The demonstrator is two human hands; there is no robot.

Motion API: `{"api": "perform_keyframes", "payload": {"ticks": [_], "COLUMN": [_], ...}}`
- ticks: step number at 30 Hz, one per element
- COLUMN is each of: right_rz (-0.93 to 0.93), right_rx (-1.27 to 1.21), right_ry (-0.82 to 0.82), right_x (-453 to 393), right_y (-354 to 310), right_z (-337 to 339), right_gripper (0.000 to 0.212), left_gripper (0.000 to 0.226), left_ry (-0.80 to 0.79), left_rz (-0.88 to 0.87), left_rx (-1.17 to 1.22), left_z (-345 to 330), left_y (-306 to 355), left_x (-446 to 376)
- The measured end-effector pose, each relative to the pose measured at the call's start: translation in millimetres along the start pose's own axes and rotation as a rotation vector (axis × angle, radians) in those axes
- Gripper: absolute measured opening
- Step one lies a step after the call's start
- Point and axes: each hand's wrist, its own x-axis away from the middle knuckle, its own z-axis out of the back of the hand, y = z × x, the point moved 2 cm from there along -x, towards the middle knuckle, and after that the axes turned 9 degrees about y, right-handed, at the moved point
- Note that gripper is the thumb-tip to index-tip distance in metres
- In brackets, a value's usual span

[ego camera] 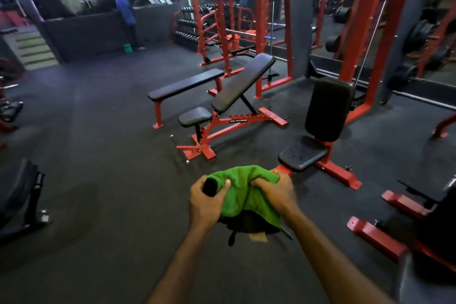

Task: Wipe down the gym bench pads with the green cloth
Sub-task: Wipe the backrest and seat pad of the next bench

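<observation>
Holding the green cloth (243, 190) bunched between them, both hands sit low in the middle of the view, above the dark rubber floor (98, 155). The left hand (207, 198) has its grip closed round a short black cylindrical object (211, 186), with the thumb pinching a fold of the cloth against it. The right hand (276, 192) has its grip closed on the cloth's other side, fingers curled into the fabric. Beneath the cloth something dark hangs, too shadowed to name.

Taking the cloth as the landmark: just beyond it and to the right stands the upright seat (306, 153), its black seat pad speckled with droplets and its tall back pad (327, 108) rising behind, on a red frame whose front foot nearly meets the right hand. Farther beyond the cloth is the incline bench (243, 84), with a small seat pad (195, 116) in front and a long tilted back pad. Beyond that and slightly left lies the flat bench (186, 84) on red legs. Behind all three rise red racks (261, 20) with barbells and plates. Far off to the left of the cloth, a person in blue (125, 13) stands by a low dark wall, near a green bucket (127, 48).
</observation>
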Motion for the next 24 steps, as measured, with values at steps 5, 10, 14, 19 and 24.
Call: {"api": "perform_keyframes", "payload": {"ticks": [5, 10, 14, 19, 24], "right_rz": [0.004, -0.043, 0.007, -0.005, -0.029], "right_rx": [-0.052, -0.179, -0.129, -0.112, -0.110], "right_ry": [-0.036, -0.141, -0.170, 0.005, 0.197], "right_x": [-65.8, -109.1, -139.5, -191.7, -242.9], "right_y": [-23.5, -43.8, -53.2, -51.6, -59.9], "right_z": [-65.5, -129.3, -154.3, -154.4, -127.6], "right_gripper": [0.027, 0.055, 0.067, 0.051, 0.017], "left_gripper": [0.031, 0.030, 0.022, 0.048, 0.037], "left_ry": [-0.198, -0.337, -0.329, -0.456, -0.577], "left_rz": [-0.075, -0.042, 0.012, -0.006, -0.051], "left_rx": [0.033, 0.104, 0.155, 0.087, 0.100], "left_z": [-39.6, -54.8, -72.6, -127.8, -201.0], "left_y": [-0.3, -9.6, -19.9, -39.6, -43.5], "left_x": [-70.8, -133.8, -185.3, -234.3, -282.4]}}
